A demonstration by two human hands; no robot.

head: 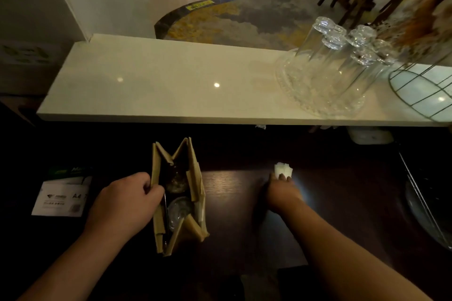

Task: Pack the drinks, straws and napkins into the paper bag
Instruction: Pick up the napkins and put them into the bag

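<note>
A brown paper bag [195, 178] stands open on the dark wooden counter, mouth up. Inside it I see two lidded drinks, a dark one [175, 179] at the far end and a clear-lidded one [178, 210] nearer me, plus a thin dark straw [165, 212] along the left wall. My left hand [124, 203] pinches the bag's left rim, holding it apart. My right hand [281, 189] rests on the counter to the right of the bag, fingers closed on a white folded napkin [282, 170].
A raised pale stone ledge [171, 80] runs across above the counter. On its right stand upturned glasses on a glass tray [325, 73] and a wire basket [425, 90]. A pack of A4 paper [61, 198] lies at left. A metal rack [425, 205] sits at the far right.
</note>
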